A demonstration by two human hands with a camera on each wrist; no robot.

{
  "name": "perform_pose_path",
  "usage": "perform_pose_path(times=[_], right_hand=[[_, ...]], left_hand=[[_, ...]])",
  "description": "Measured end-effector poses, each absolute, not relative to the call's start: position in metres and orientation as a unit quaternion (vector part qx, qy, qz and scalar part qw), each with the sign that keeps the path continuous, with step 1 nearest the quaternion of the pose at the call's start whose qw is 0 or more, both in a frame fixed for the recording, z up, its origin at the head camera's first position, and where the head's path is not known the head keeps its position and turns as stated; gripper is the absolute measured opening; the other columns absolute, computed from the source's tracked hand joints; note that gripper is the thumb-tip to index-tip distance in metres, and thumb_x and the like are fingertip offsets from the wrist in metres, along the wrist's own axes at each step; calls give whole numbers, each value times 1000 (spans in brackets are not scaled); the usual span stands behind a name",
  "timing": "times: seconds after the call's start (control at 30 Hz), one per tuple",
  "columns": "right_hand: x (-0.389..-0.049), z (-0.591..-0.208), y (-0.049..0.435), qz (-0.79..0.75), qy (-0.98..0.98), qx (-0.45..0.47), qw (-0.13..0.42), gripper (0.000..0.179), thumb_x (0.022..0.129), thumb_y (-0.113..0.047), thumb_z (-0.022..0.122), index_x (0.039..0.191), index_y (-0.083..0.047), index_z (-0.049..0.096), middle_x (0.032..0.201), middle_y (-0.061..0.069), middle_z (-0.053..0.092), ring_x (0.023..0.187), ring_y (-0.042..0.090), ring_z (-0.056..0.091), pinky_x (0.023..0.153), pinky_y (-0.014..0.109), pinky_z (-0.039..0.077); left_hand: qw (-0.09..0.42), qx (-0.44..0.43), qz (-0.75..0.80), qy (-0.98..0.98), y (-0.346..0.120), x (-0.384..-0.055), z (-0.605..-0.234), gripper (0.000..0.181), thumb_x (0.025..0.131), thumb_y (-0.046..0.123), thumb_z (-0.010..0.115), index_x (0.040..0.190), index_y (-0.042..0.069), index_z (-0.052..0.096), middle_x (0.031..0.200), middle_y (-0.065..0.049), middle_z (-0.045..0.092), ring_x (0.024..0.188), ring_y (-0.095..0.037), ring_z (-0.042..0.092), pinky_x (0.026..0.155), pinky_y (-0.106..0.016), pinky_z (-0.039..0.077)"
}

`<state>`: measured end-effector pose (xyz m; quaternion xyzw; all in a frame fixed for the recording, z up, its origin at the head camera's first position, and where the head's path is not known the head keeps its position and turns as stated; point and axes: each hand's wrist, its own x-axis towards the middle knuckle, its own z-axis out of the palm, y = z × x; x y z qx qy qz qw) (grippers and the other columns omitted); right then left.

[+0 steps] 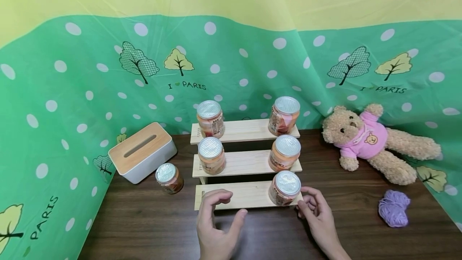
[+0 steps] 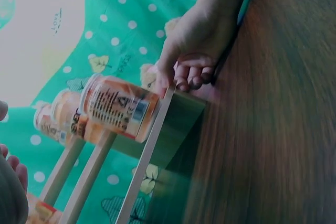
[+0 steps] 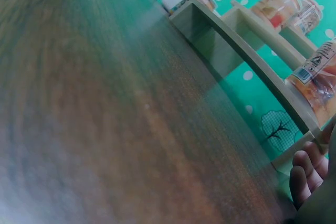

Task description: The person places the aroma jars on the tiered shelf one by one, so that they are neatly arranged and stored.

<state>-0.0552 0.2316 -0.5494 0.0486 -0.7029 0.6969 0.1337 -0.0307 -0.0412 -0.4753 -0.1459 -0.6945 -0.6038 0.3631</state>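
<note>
A three-tier wooden shelf rack (image 1: pixel 245 193) stands on the table, bearing several jars with silvery lids. On its lowest tier, at the right end, sits one jar (image 1: pixel 285 188). My right hand (image 1: pixel 319 220) grips that tier's right end, thumb and fingers at the corner next to the jar; the left wrist view shows the same hand (image 2: pixel 197 51) with its fingers curled by the board's end. My left hand (image 1: pixel 218 228) holds nothing, its thumb and fingers spread apart over the left front of the lowest tier.
Left of the rack, another jar (image 1: pixel 169 178) stands on the dark wooden table (image 1: pixel 144 220) by a tissue box (image 1: pixel 142 151) with a wooden top. To the right lie a teddy bear (image 1: pixel 371 141) in a pink shirt and a ball of purple yarn (image 1: pixel 394 208). A green dotted cloth (image 1: pixel 245 67) hangs behind.
</note>
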Motion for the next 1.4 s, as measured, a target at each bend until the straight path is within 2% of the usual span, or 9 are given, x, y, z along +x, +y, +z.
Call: perform_pose_path(times=[0.23,0.53,0.7,0.97,1.13,1.4], right_hand=[[-55,-550,232,697,-702,49,135,40,104,20,58,133,-7,65,83,7,67,66,12,61,58,23,53],[-55,-550,232,697,-703,46,132,38,105,18,59,132,-7,66,84,8,68,66,12,62,58,24,54],[-55,-550,232,696,-704,46,133,38,105,18,59,132,-7,66,84,9,68,67,12,62,58,24,54],[-55,-550,232,698,-702,51,134,39,105,19,58,133,-6,65,84,8,67,67,11,63,59,23,54],[-55,-551,233,699,-700,55,136,40,104,21,57,134,-5,65,84,8,67,67,11,63,59,23,55],[-55,-550,232,699,-699,56,138,40,104,21,57,133,-6,65,83,9,67,67,10,63,59,23,54]], left_hand=[[385,-130,-619,-673,-57,-36,-477,51,76,-16,86,123,-8,67,114,-20,70,104,-21,67,98,-25,57],[408,-78,-620,-666,-80,-42,-477,44,78,-25,79,119,-12,68,110,-21,70,103,-18,69,97,-23,58],[425,-44,-600,-676,-95,-46,-478,42,78,-25,80,117,-13,69,109,-17,72,102,-17,69,96,-21,57],[448,-39,-606,-656,-116,-55,-486,39,79,-27,77,116,-21,64,112,-11,73,102,-17,70,94,-21,59],[452,-23,-600,-660,-126,-59,-488,36,82,-25,78,114,-20,65,111,-7,73,100,-15,71,90,-23,60],[481,27,-567,-668,-139,-66,-498,39,79,-22,83,113,-21,65,110,-20,70,98,-13,67,87,-23,56]])
